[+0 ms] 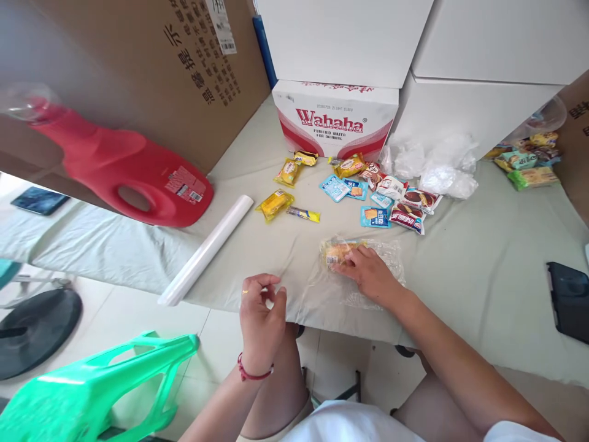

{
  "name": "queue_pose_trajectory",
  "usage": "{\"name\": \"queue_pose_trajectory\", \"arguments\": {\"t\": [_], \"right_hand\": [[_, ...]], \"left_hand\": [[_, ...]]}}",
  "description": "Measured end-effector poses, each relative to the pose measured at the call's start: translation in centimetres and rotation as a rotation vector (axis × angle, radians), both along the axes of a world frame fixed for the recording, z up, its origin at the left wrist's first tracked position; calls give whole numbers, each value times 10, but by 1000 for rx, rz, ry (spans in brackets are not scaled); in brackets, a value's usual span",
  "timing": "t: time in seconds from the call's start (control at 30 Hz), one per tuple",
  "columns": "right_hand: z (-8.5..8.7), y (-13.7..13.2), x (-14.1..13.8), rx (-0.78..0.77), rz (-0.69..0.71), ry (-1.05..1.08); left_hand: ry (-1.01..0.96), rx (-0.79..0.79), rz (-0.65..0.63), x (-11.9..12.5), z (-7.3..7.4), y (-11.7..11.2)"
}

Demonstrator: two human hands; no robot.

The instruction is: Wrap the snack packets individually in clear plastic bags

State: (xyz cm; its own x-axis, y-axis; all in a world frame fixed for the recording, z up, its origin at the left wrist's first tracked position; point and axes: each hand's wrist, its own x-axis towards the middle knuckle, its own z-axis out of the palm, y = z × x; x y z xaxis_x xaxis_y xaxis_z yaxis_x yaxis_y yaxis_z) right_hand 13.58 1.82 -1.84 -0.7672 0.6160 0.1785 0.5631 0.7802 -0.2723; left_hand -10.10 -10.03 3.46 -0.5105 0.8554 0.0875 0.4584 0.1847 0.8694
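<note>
My right hand rests on a clear plastic bag lying on the grey-green tablecloth, its fingers pressed on a yellow snack packet inside the bag. My left hand hovers at the table's front edge with fingers curled in a pinch; whether it holds anything is unclear. A red cord circles that wrist. Several small snack packets lie scattered beyond the bag.
A white roll of bags lies at the left. A red jug lies on its side. Behind stand a Wahaha carton, brown and white boxes, crumpled plastic. More snacks sit far right. A dark device lies right; a green stool stands below.
</note>
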Motion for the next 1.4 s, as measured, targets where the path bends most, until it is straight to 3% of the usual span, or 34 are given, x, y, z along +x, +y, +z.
{"name": "queue_pose_trajectory", "arguments": {"t": [0.03,0.1,0.2,0.27,0.33,0.43,0.5,0.63,0.7,0.77,0.87,0.97,1.1,1.2,1.3,1.4], "right_hand": [[0,-1,-1,6,1,-11],[0,-4,-3,5,-6,-23],[0,-6,-6,2,-46,11],[0,-7,-6,14,-38,21],[0,-6,-3,27,-6,-10],[-1,-4,1,15,5,-43],[-3,-3,2,-12,-1,-15],[-6,2,4,-79,-11,105],[-4,5,5,-132,3,140],[-2,8,5,-172,20,132],[2,11,5,-178,28,98],[5,14,5,-195,43,122],[15,3,18,-216,56,317],[23,-23,33,-137,-65,416],[21,-56,43,-132,-134,350],[5,-78,44,-154,-133,206]], "left_hand": [[63,82,-72,8,12,4],[136,190,-429,27,36,21],[245,259,-875,55,54,69],[300,178,-935,64,52,110],[268,-2,-985,62,43,144],[363,-174,-998,45,30,166],[497,-276,-1053,29,23,161],[792,-486,-975,7,6,127],[888,-413,-913,5,-3,109],[922,-202,-876,8,-11,97],[819,96,-1035,13,-18,91],[628,134,-1199,13,-21,95],[483,82,-1191,8,-24,100],[480,90,-1191,7,-27,98],[495,79,-1164,8,-29,95],[519,38,-1136,9,-25,94]]}}
